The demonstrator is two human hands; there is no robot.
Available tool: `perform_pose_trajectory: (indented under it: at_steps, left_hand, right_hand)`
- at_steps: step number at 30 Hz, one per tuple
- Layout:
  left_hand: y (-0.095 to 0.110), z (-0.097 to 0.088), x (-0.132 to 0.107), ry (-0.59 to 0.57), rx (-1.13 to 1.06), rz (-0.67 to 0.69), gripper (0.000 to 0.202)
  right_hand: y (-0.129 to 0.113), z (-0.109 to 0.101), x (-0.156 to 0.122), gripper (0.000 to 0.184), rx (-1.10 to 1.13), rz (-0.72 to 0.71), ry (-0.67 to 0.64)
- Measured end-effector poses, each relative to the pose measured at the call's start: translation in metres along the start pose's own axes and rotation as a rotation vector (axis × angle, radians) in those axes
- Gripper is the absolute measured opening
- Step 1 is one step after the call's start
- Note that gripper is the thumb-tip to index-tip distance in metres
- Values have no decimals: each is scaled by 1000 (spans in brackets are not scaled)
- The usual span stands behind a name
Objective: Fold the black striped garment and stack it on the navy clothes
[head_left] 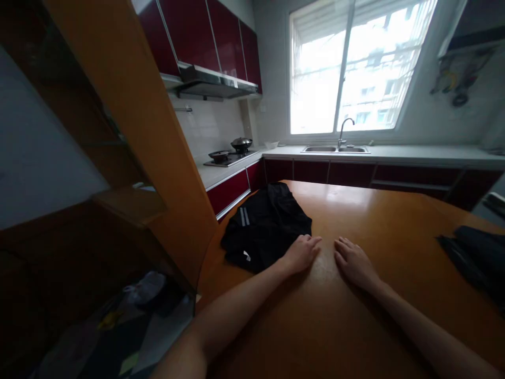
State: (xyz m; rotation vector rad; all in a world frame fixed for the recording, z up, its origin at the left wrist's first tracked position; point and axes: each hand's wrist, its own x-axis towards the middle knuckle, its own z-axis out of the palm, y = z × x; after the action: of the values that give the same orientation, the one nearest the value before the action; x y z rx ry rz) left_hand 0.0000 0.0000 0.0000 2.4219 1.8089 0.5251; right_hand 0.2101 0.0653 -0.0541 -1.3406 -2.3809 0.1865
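Observation:
My left hand (302,253) rests palm down on the orange wooden table (379,221), its fingers loosely stretched, touching the right edge of a folded black garment (266,223) with grey stripes and a small white mark. A short gap to the right, my right hand (355,262) lies flat on the bare tabletop with fingers extended. Neither hand holds anything.
Another dark garment (475,258) lies at the table's right edge. Behind are a kitchen counter with a sink and tap (342,141), a stove with pans (232,152), red cabinets and a bright window. An orange wooden shelf unit (130,137) stands left, with clutter on the floor (118,321).

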Motion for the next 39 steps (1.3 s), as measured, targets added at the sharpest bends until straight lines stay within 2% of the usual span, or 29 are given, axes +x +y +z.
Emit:
perform_pose_trajectory:
  at_steps: [3, 5, 8, 11, 15, 17, 19, 26, 32, 35, 39]
  left_hand:
    - [14, 7, -9, 76, -103, 262, 31]
    - [15, 3, -14, 117, -125, 303, 30]
    - [1, -14, -18, 200, -73, 174, 31]
    - [-29, -34, -17, 215, 15, -32, 31]
    - [-71, -44, -19, 74, 115, -261, 45]
    - [-82, -40, -19, -20, 136, -299, 55]
    - [-84, -32, -18, -92, 151, -272, 62]
    - [-53, -6, -11, -112, 121, -153, 75]
    - [-17, 4, -16, -98, 85, -86, 76]
    - [2, 8, -21, -99, 48, -49, 79]
    - [20, 18, -25, -110, -20, 22, 85]
  right_hand:
    - [2, 1, 1, 50, 41, -10, 14]
    - [2, 1, 0, 49, 57, -13, 27]
    - [1, 1, -1, 47, 68, -18, 37]
    - [2, 1, -2, 46, 73, -29, 41]
    - [1, 1, -2, 45, 80, -27, 49]
    - [0, 1, -2, 44, 101, -21, 57]
    - [-1, 0, -2, 44, 137, -15, 70]
    - [-1, 0, 0, 43, 292, 37, 146]
    - [-3, -6, 1, 45, 425, 64, 271]
    - [-12, -14, -1, 41, 429, -37, 281]
    - [-28, -21, -6, 40, 381, -199, 205]
